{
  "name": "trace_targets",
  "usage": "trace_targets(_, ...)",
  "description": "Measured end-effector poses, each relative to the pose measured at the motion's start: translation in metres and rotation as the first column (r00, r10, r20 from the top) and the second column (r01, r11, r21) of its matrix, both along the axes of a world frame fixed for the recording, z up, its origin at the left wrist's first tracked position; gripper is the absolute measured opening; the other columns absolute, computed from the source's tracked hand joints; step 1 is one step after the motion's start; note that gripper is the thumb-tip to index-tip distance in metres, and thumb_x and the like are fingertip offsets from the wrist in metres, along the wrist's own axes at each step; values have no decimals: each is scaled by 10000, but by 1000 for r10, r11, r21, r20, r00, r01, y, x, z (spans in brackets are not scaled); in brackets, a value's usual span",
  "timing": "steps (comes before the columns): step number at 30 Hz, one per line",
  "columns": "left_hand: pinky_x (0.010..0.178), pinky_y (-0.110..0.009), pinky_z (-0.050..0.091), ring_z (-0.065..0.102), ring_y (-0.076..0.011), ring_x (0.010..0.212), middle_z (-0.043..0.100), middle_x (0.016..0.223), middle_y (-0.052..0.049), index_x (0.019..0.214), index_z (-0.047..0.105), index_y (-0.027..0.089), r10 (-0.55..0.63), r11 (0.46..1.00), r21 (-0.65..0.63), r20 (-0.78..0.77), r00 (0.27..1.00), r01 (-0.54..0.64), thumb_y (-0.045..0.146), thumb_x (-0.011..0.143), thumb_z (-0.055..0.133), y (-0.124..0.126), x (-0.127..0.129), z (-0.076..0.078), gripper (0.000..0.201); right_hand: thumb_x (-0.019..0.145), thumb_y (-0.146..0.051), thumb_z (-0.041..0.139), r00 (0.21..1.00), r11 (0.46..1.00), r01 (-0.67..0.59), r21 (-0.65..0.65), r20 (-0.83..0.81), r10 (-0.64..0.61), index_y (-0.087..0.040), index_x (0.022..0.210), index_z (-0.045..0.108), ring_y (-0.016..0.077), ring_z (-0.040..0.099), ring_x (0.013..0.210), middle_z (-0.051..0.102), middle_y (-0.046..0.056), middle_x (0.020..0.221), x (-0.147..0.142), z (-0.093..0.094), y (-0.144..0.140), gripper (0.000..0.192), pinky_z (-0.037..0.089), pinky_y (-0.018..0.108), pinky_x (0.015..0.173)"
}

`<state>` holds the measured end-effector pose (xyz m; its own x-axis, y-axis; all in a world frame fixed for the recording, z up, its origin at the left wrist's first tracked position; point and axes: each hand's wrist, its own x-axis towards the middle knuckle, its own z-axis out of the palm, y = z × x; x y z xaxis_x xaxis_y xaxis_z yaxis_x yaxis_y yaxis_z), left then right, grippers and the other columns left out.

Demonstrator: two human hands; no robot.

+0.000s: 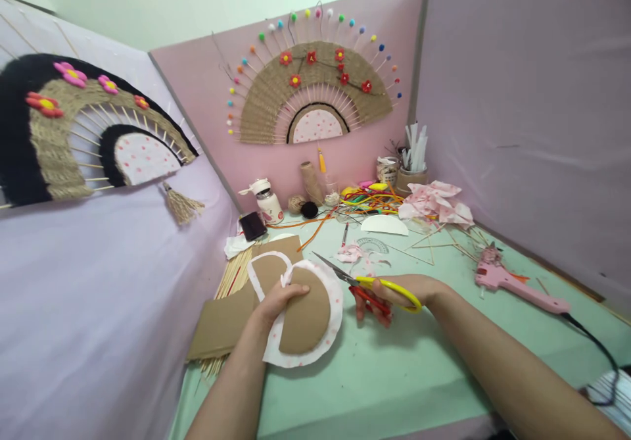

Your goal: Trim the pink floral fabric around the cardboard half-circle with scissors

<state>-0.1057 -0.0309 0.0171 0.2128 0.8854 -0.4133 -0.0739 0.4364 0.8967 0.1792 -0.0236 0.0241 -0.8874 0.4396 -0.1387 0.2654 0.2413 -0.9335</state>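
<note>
Left hand [280, 298] pins the cardboard half-disc [304, 318] flat on the surface [394, 374], fingers curled over its upper left edge, pinching a bit of the white fabric [331, 331] folded up there. The half-disc lies on the fabric, which shows as a rim round its curved side. Straight edge runs roughly top-to-bottom on the left, curve bulges right, toward the other hand.

Right hand [394, 295] is closed through the handles of the yellow scissors [367, 285]. Blades nearly closed, tips pointing up-left. Long axis runs from the hand toward the upper right of the fabric rim; tips sit just beside that rim, whether touching I cannot tell.

So: the piece lies directly left of the scissors, blade line about tangent to the curve at the top. Right hand is the near one for the rim, left is already on the piece.

Around: a cut-out cardboard sheet [231, 315] and skewers [231, 279] under it to the left, pink glue gun [517, 285] well off to the right.
</note>
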Motion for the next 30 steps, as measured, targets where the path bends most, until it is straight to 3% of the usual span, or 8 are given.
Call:
trace_targets(6,592,-289,525,661,-196,612,713,696,-50,872,644,137,52,996,65,39,998,-54,241,530,788,-4,-3,4,385,771,-810,125,997,998,63,-20,-39,-64,-140,968,588,142,574,557,635,67,680,2,0,-10,839,449,285,581)
trace_targets(12,642,-316,539,686,-231,681,721,712,-63,903,640,137,104,993,47,93,990,-108,202,550,759,-2,-7,4,377,759,-822,126,993,993,120,2,7,-120,-130,896,586,124,531,521,612,52,636,-9,10,-16,842,424,268,538)
trace_targets(16,617,-312,537,684,-229,666,723,722,-65,893,630,140,122,992,39,49,991,-124,176,570,737,-2,-12,10,342,842,-731,266,986,987,162,-11,37,-162,-148,894,563,117,552,544,663,87,822,-21,21,-13,657,423,257,516)
trace_targets(20,621,-298,532,678,-212,662,721,737,-62,896,624,135,117,991,63,4,993,-117,186,569,744,-2,-19,14,352,850,-701,312,985,986,165,-22,49,-164,-159,842,591,117,534,509,669,76,799,-29,26,-7,610,421,261,499)
trace_targets(25,596,-284,520,678,-214,679,718,743,-52,923,609,145,143,988,58,-38,989,-140,215,554,746,0,-24,16,400,811,-767,238,990,990,141,-12,7,-141,-143,873,580,96,506,488,666,82,824,-32,11,1,714,419,252,490)
trace_targets(30,584,-283,513,663,-198,631,704,705,-37,882,592,151,162,985,68,-65,985,-158,230,565,722,1,-23,16,352,842,-707,319,972,974,224,-40,-61,-227,-149,904,519,85,478,515,613,42,791,-37,-6,-1,596,401,233,498)
